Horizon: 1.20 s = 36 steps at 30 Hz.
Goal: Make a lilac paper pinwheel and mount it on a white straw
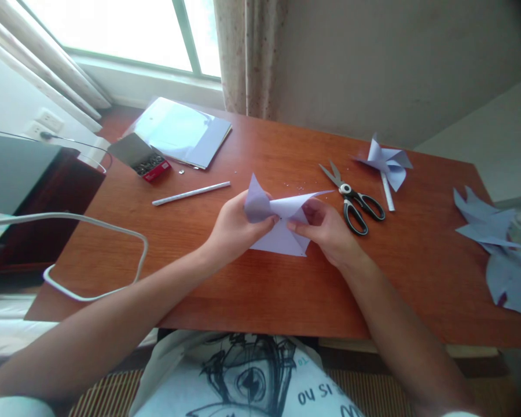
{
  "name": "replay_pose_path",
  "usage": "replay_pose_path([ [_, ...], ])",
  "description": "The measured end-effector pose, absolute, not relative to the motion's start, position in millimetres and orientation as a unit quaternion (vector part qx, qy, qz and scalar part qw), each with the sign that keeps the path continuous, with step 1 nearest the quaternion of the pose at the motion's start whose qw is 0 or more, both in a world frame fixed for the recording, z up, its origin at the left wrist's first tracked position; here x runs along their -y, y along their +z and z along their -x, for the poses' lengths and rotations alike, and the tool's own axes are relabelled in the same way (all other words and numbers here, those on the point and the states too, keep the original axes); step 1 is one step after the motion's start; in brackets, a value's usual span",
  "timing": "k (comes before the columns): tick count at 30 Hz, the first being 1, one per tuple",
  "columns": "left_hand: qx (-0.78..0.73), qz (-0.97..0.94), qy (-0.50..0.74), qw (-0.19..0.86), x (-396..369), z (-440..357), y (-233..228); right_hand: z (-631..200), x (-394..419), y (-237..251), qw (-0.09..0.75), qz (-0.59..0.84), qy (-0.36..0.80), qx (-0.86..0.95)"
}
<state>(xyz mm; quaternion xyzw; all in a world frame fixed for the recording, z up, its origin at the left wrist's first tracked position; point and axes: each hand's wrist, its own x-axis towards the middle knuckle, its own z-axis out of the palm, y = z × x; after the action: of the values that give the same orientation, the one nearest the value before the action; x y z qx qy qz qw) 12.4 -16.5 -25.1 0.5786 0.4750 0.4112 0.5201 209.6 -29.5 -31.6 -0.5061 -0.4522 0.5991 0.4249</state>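
Observation:
A pale lilac paper pinwheel point(282, 238), with some points folded toward its middle, is held between both hands above the table. My left hand point(238, 223) grips its left side, the thumb pressing near the centre. On the other side my right hand point(325, 229) pinches the paper between thumb and fingers. Just right of that hand lie open scissors point(351, 200) with black and white handles. A rolled white paper stick point(191, 193) rests to the left of the hands. Parts of the fingers are hidden behind the paper.
Behind the stick stands an open red box point(158, 170) of small metal pieces, near a stack of paper point(186, 130). A finished-looking pinwheel point(388, 162) on a stick lies at back right. Paper pieces point(490, 223) lie far right. A white cable point(143, 249) loops at left.

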Motion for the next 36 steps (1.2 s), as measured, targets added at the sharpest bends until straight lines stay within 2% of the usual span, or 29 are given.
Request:
replay_pose_path([
  [8,-0.461,-0.597,0.388,0.530,16,-13,-27,-197,33,-34,0.431,0.543,0.574,0.435],
  [18,-0.462,-0.564,0.388,0.564,17,-14,-22,-206,30,-37,0.440,0.530,0.618,0.379],
  [23,-0.418,-0.501,0.410,0.638,16,-13,-14,-215,26,-32,0.442,0.521,0.651,0.330],
  [36,-0.397,-0.444,0.478,0.645,10,-7,-14,-223,25,-31,0.421,0.486,0.689,0.334],
])
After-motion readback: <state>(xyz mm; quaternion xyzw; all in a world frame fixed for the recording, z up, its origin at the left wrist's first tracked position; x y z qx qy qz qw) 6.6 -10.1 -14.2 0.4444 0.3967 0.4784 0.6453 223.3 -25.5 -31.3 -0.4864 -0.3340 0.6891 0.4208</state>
